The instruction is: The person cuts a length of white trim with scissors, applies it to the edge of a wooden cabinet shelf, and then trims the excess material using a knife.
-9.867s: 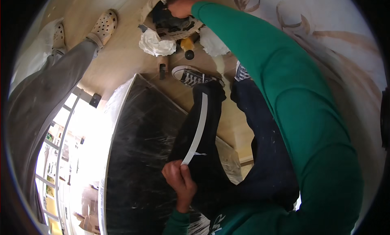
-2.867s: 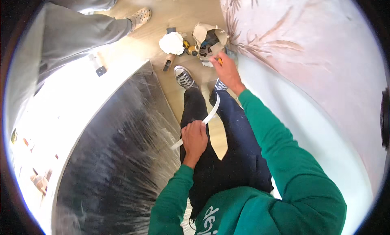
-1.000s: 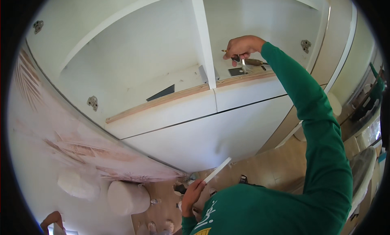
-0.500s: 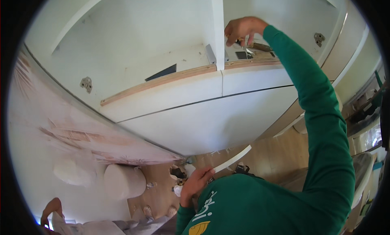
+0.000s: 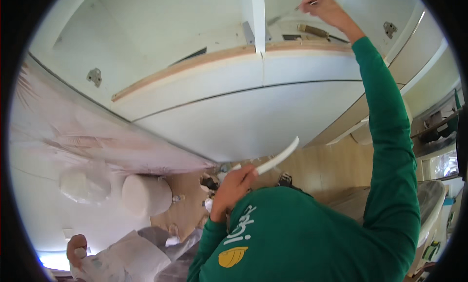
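My left hand (image 5: 234,189) is closed around a white, slightly curved strip (image 5: 279,160), whose free end points up and right below the cabinet front. My right hand (image 5: 324,8) is raised inside the right cabinet compartment, pinching a slim tool with a thin, pale blade-like end (image 5: 283,16); its exact kind is blurred. Under that hand, a tool with a worn brown handle (image 5: 313,30) lies on the cabinet floor, its dark shaft running behind my wrist. Beside it is a small dark flat piece (image 5: 291,37). A white upright divider (image 5: 259,21) parts the two compartments.
The cabinet's front edge is bare wood (image 5: 185,66). Metal hinges (image 5: 94,77) sit on the side walls. A dark wedge-shaped piece (image 5: 195,54) lies in the left compartment. Another person (image 5: 131,257) is at lower left, near a white cylindrical stool (image 5: 146,194). Plastic-covered furniture (image 5: 429,204) stands right.
My right hand has lifted up and right off the cabinet floor with the slim tool, uncovering the brown-handled one. The left hand keeps the strip. The other person has come further into view.
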A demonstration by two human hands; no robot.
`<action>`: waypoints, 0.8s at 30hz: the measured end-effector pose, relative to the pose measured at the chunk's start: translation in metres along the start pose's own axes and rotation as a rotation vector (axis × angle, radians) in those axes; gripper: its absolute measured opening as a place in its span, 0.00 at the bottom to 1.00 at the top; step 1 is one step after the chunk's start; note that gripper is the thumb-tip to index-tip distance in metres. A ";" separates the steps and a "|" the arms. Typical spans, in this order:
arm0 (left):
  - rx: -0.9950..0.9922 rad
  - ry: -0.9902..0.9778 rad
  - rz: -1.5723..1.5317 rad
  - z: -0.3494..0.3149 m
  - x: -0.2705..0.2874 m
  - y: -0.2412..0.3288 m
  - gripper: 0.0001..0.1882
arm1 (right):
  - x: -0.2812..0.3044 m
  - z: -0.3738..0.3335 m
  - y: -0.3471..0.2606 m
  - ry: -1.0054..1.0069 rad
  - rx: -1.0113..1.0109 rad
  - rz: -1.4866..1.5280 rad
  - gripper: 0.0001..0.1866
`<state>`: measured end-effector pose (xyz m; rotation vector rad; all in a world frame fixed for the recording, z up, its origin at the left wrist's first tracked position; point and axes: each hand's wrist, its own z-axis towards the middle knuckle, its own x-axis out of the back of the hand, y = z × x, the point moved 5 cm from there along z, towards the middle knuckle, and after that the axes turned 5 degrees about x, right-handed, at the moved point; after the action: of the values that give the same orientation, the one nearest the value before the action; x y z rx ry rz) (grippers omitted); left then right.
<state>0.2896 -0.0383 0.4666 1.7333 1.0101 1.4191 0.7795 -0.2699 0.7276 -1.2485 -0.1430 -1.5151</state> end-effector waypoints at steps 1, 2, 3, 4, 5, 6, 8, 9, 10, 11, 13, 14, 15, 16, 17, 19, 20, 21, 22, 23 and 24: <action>0.033 0.012 -0.020 0.000 0.003 -0.001 0.16 | -0.001 -0.015 -0.019 0.153 0.007 0.036 0.14; 0.070 0.034 -0.050 -0.002 0.006 -0.004 0.15 | -0.002 -0.033 -0.054 0.293 0.018 0.071 0.17; 0.054 0.018 -0.070 0.007 0.008 0.000 0.15 | 0.025 -0.066 -0.071 0.404 0.021 0.119 0.17; 0.044 0.024 -0.095 0.010 0.010 0.002 0.15 | 0.039 -0.096 -0.076 0.507 0.036 0.192 0.20; 0.039 0.044 -0.123 0.013 0.012 0.002 0.15 | 0.036 -0.122 -0.081 0.558 0.071 0.286 0.14; 0.034 0.069 -0.148 0.012 0.015 0.004 0.14 | 0.032 -0.149 -0.090 0.610 0.106 0.385 0.12; 0.049 0.058 -0.194 0.014 0.018 0.004 0.13 | 0.019 -0.214 -0.101 0.724 0.048 0.594 0.13; 0.046 0.040 -0.213 0.017 0.018 0.006 0.12 | 0.008 -0.246 -0.107 0.692 0.060 0.694 0.11; 0.032 0.031 -0.242 0.020 0.017 0.007 0.15 | -0.008 -0.276 -0.111 0.658 0.072 0.796 0.10; 0.031 0.035 -0.268 0.018 0.015 0.004 0.18 | -0.040 -0.296 -0.126 0.623 0.021 0.860 0.10; 0.003 0.008 -0.351 0.018 0.016 0.015 0.27 | -0.098 -0.319 -0.171 0.550 -0.077 0.943 0.09; -0.009 -0.010 -0.413 0.017 0.015 0.021 0.32 | -0.125 -0.326 -0.183 0.495 -0.127 0.976 0.08; -0.025 -0.035 -0.473 0.016 0.013 0.027 0.37 | -0.150 -0.334 -0.186 0.438 -0.117 1.017 0.06; -0.010 -0.069 -0.558 0.015 0.010 0.028 0.41 | -0.174 -0.339 -0.186 0.375 -0.103 1.063 0.06; 0.006 -0.105 -0.645 0.013 0.004 0.025 0.45 | -0.193 -0.342 -0.189 0.299 -0.113 1.099 0.05; 0.032 -0.155 -0.755 0.008 -0.006 0.026 0.48 | -0.222 -0.345 -0.188 0.178 -0.152 1.123 0.07; 0.038 -0.169 -0.776 0.004 -0.008 0.034 0.47 | -0.233 -0.345 -0.186 0.139 -0.178 1.111 0.07; 0.045 -0.181 -0.796 0.002 -0.009 0.037 0.46 | -0.243 -0.345 -0.184 0.098 -0.203 1.100 0.08; -0.022 -0.204 -0.752 0.005 -0.004 0.031 0.34 | -0.248 -0.344 -0.181 0.082 -0.211 1.065 0.08; 0.038 -0.177 -0.745 0.003 -0.008 0.024 0.29 | -0.253 -0.344 -0.177 0.060 -0.206 0.993 0.09; 0.097 -0.152 -0.738 0.002 -0.013 0.021 0.24 | -0.258 -0.344 -0.172 0.038 -0.200 0.921 0.10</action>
<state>0.2934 -0.0597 0.4778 1.2892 1.4476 0.7643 0.3923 -0.2653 0.4736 -1.1876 0.5562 -0.7512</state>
